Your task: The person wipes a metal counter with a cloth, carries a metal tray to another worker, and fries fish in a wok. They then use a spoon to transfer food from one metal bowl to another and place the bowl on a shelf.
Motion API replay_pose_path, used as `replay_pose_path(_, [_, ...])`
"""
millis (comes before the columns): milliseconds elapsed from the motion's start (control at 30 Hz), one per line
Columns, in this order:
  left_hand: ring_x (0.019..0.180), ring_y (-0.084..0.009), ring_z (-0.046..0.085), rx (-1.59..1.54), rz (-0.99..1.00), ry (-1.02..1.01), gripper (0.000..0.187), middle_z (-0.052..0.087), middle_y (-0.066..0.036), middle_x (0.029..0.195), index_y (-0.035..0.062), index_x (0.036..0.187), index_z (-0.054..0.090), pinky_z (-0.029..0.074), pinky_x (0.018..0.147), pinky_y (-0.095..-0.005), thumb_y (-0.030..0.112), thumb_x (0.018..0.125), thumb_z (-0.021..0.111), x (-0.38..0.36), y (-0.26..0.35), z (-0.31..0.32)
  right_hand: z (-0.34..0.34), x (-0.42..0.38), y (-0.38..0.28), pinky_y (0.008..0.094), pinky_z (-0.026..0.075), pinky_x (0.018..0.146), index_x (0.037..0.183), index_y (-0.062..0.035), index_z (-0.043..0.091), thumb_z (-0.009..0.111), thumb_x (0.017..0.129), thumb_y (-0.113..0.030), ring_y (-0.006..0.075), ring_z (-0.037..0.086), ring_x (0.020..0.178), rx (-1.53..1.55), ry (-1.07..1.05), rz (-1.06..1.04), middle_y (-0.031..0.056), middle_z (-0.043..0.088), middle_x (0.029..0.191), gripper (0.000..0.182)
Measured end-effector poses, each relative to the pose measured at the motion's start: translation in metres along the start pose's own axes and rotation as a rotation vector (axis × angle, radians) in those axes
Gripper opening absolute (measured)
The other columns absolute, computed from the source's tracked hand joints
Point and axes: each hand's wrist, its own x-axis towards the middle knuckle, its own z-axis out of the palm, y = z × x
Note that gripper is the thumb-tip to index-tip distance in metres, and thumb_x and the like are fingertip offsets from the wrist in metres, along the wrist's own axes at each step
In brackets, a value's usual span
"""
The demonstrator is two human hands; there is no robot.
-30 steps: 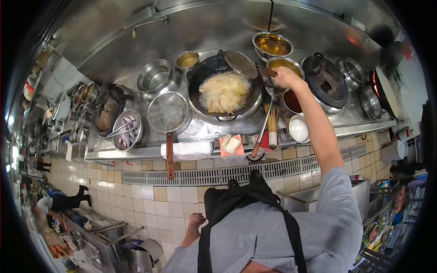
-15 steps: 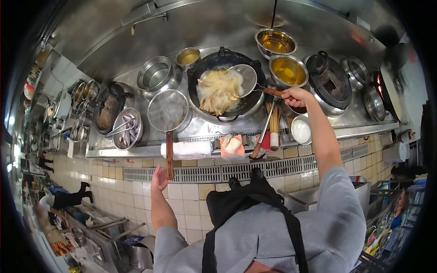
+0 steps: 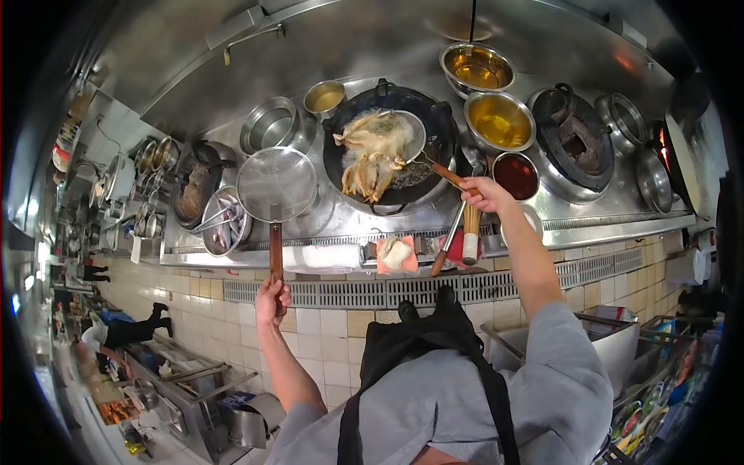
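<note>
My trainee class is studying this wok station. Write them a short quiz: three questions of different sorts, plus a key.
1. Which hand holds the strainer reaching over the wok?

2. True or false: the left hand is empty.

3. In the picture, the container of dark red liquid stands to the wok's: A. left; B. right.

Key:
1. The right hand.
2. False; it holds the other strainer by its wooden handle.
3. B.

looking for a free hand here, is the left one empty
No, the left hand is closed around the wooden handle of a strainer.
</note>
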Motion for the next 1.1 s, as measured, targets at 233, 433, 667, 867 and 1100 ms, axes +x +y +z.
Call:
replay_pose_path(233, [0.058, -0.0109, 0.048, 0.114, 0.164, 0.067, 0.012, 0.057, -0.006, 0.078, 0.003, 0.113, 0.051, 0.039, 0.048, -0.0256, 0.005, 0.102, 0.054, -0.017, 0.041, 0.093, 0.047, 0.017, 0.057, 0.0173, 0.02, 0.033, 0.117, -0.015, 0.05, 0.058, 0.102, -0.015, 0.0018, 0.033, 0.044, 0.272, -0.072, -0.125, 0.0034, 0.054, 0.076, 0.017])
replay_pose_path(433, [0.058, -0.0098, 0.049, 0.4, 0.256, 0.065, 0.016, 0.054, -0.002, 0.075, 0.0014, 0.116, 0.053, 0.041, 0.048, -0.0253, 0.005, 0.101, 0.054, 0.004, 0.04, 0.157, 0.058, -0.037, 0.084, 0.0176, 0.021, 0.033, 0.113, -0.0128, 0.052, 0.059, 0.101, -0.014, 0.0019, 0.033, 0.045, 0.352, 0.022, -0.271, 0.0034, 0.055, 0.074, 0.014])
replay_pose_path(667, [0.051, -0.0131, 0.052, 0.378, 0.202, -0.042, 0.009, 0.056, -0.006, 0.071, 0.0, 0.106, 0.052, 0.045, 0.044, -0.0295, 0.003, 0.097, 0.052, 0.034, 0.006, 0.225, 0.113, -0.082, 0.074, 0.0197, 0.019, 0.034, 0.108, -0.0117, 0.052, 0.06, 0.099, -0.013, 0.0024, 0.034, 0.044, 0.146, 0.353, -0.464, 0.0002, 0.051, 0.069, 0.013])
replay_pose_path(867, [0.049, -0.0181, 0.054, 0.465, 0.108, -0.187, 0.006, 0.058, -0.01, 0.07, -0.0046, 0.096, 0.052, 0.045, 0.042, -0.0339, 0.0, 0.093, 0.049, 0.058, -0.018, 0.271, 0.143, -0.009, 0.126, 0.0461, 0.054, 0.066, 0.142, -0.0034, 0.053, 0.058, 0.098, -0.017, 0.0364, 0.068, 0.07, -0.743, 0.952, -0.96, 0.0193, 0.071, 0.087, 0.046])
replay_pose_path(1100, [0.053, -0.0175, 0.05, 0.007, -0.125, -0.221, 0.007, 0.054, -0.013, 0.074, -0.0051, 0.098, 0.045, 0.043, 0.042, -0.0332, -0.006, 0.091, 0.044, 0.081, -0.01, 0.277, 0.188, -0.023, 0.136, 0.0562, 0.054, 0.08, 0.151, -0.005, 0.043, 0.057, 0.095, -0.011, 0.0492, 0.067, 0.09, -1.134, 0.981, -0.776, 0.031, 0.067, 0.1, 0.058])
